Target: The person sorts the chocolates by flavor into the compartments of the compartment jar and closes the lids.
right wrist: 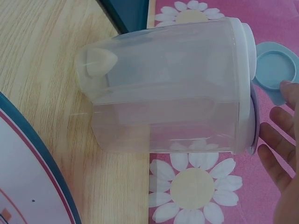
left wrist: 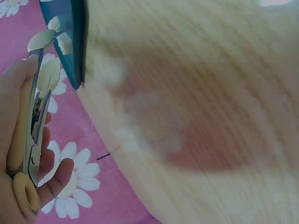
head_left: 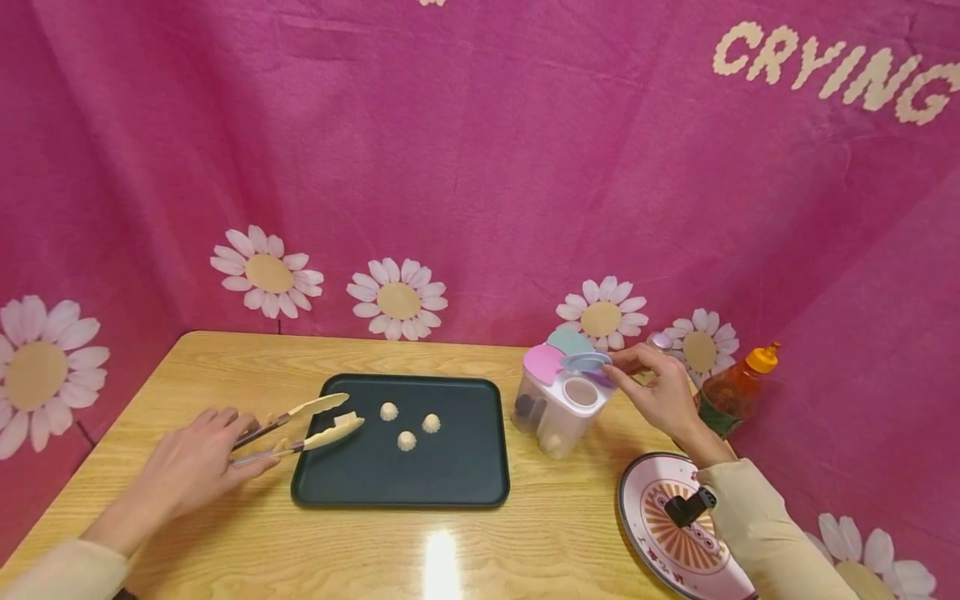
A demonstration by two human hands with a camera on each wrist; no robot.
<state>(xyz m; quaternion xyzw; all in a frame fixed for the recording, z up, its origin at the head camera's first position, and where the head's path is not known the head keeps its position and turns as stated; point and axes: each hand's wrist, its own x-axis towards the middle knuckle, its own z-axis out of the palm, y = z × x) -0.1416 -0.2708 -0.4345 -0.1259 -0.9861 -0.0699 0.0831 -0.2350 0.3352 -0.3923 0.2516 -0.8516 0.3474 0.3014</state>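
My left hand point(head_left: 198, 458) grips a pair of tongs point(head_left: 281, 447) with cream-coloured tips, also seen in the left wrist view as tongs point(left wrist: 32, 121). Their arms stand apart over the left side of a dark tray point(head_left: 465, 479). A small white piece point(head_left: 345, 419) is between the tips, close to the lower one. Three cream dome-shaped pieces point(head_left: 407, 441) sit on the tray. My right hand point(head_left: 663, 400) pinches the raised blue lid point(right wrist: 275, 70) of a clear storage container point(head_left: 562, 425). Its round opening point(head_left: 581, 392) is uncovered. A whitish piece point(right wrist: 100, 63) shows at the container's bottom.
Pink and green lids point(head_left: 543, 363) cover other compartments. An orange-capped sauce bottle point(head_left: 731, 392) stands behind my right wrist, beside a shaker top point(head_left: 660, 341). A patterned round plate point(head_left: 645, 492) lies under my right forearm. A pink flowered cloth point(head_left: 480, 167) hangs behind the wooden table point(head_left: 360, 550).
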